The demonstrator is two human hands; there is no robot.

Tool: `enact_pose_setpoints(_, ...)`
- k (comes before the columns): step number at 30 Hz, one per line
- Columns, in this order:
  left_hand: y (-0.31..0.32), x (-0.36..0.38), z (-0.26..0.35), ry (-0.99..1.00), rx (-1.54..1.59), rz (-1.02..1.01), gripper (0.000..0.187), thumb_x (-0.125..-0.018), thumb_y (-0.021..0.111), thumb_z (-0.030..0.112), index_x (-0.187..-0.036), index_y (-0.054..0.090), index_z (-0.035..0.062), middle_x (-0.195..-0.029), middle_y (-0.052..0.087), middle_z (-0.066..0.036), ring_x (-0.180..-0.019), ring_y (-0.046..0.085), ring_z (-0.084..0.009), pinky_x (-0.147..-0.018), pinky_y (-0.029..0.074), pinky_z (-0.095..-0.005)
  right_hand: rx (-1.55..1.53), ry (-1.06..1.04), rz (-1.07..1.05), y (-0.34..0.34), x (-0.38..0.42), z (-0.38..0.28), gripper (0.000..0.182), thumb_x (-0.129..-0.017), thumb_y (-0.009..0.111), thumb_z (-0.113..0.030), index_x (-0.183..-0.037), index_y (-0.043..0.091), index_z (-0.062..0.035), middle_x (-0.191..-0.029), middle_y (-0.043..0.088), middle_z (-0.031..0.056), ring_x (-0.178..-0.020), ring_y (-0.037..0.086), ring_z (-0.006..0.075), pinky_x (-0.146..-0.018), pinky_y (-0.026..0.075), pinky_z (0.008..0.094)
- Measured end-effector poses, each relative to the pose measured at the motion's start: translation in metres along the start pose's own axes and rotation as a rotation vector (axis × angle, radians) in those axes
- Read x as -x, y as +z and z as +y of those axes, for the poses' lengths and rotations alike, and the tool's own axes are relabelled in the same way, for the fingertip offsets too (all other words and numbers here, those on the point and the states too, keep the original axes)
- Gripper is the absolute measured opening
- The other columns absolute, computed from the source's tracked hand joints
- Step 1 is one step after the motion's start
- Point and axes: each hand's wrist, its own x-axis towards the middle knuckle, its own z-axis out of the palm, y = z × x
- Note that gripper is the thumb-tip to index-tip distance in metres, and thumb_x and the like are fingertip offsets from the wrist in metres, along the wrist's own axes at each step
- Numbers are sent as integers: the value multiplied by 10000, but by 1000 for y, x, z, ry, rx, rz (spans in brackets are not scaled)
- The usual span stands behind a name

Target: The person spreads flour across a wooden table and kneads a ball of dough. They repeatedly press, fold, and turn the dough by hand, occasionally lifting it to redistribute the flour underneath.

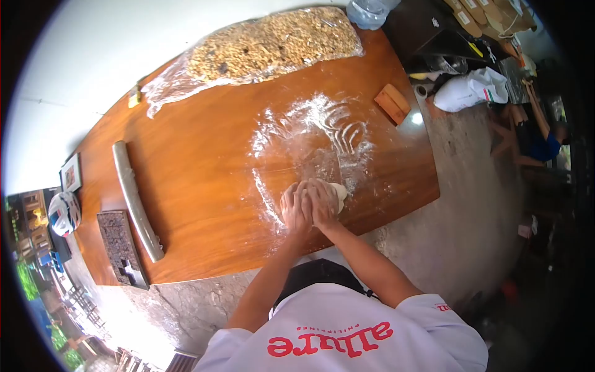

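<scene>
Pale dough (339,194) lies on the wooden table (204,149) near its front edge, and most of it is covered by my hands. My left hand (295,206) presses on the dough's left side, with its fingers bent over it. Right beside it and touching it, my right hand (322,199) has its fingers curved over the dough. A bit of dough shows past the right hand's fingers. White flour (328,121) is spread and smeared in a rough ring on the wood beyond and around the hands.
A plastic-wrapped slab of grainy food (273,46) lies along the far edge. A brown block (392,104) sits at the right. At the left are a long grey tube (133,198), a dark tray (122,245) and a helmet (64,214). Another person (545,147) is at the far right.
</scene>
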Motion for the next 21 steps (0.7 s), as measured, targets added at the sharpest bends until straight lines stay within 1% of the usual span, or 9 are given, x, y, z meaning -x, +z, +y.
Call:
enact_pose_setpoints(3,3,-1,-21,183,-124,-12,485,-1028,354,360,-1371,570,94,-1392,532,-181,-1324,460,-374,-1152,230,-537,117,-28,-97,-5,1,0,446,-905,492,-347,-1228,625,-69,-1280,608,142,-1198,563,338,-1021,398,490)
enact_pose_setpoints(4,6,-8,-27,166,-141,-38,528,-1024,294,367,-1390,559,94,-1425,513,-176,-1370,422,-382,-1187,147,-560,129,3,-138,4,-3,5,499,-913,462,-390,-1257,614,-62,-1306,598,146,-1195,558,343,-1039,370,495)
enact_pose_setpoints(12,5,-119,-50,85,-264,108,465,-1009,352,308,-1344,587,88,-1421,512,-160,-1370,433,-348,-1190,164,-555,5,-19,-42,52,-125,16,403,-908,530,-311,-1218,622,-69,-1242,617,136,-1162,565,341,-989,408,480)
enact_pose_setpoints(14,3,-146,-47,3,-347,214,457,-1036,329,290,-1344,577,60,-1379,537,-202,-1325,470,-379,-1128,306,-503,-34,15,-33,63,-162,13,310,-889,573,-244,-1143,644,-81,-1175,631,114,-1120,580,311,-954,433,467)
enact_pose_setpoints(15,0,-154,-39,37,-353,242,457,-1036,329,290,-1344,577,60,-1379,537,-202,-1325,470,-379,-1128,306,-503,-42,-4,6,63,-178,9,310,-889,573,-244,-1143,644,-81,-1175,631,114,-1120,580,311,-954,433,467)
enact_pose_setpoints(17,0,-163,-22,-131,-109,170,449,-1054,330,302,-1338,572,52,-1344,546,-224,-1253,503,-407,-1043,397,-486,-57,-19,-17,78,-196,16,233,-870,593,-231,-1029,672,-81,-1085,646,83,-1067,591,288,-915,460,433)
enact_pose_setpoints(18,23,-151,-54,133,-293,188,450,-1002,425,281,-1375,532,54,-1338,573,-204,-1266,501,-398,-1073,398,-475,-160,-38,20,93,-198,25,178,-881,604,-195,-986,692,-81,-1042,668,80,-1018,609,289,-881,475,440)
enact_pose_setpoints(19,13,-140,-42,-151,-87,3,516,-931,593,263,-1395,504,57,-1330,572,-211,-1201,545,-406,-984,461,-513,-164,-47,42,82,-203,25,178,-881,604,-195,-986,692,-81,-1042,668,80,-1018,609,289,-881,475,439)
enact_pose_setpoints(21,3,-116,3,132,-327,33,653,-847,728,320,-1399,496,58,-1353,554,-220,-1173,569,-407,-914,501,-512,-690,343,-77,50,-202,32,147,-899,613,-151,-996,696,-77,-961,682,100,-959,623,304,-856,490,446)
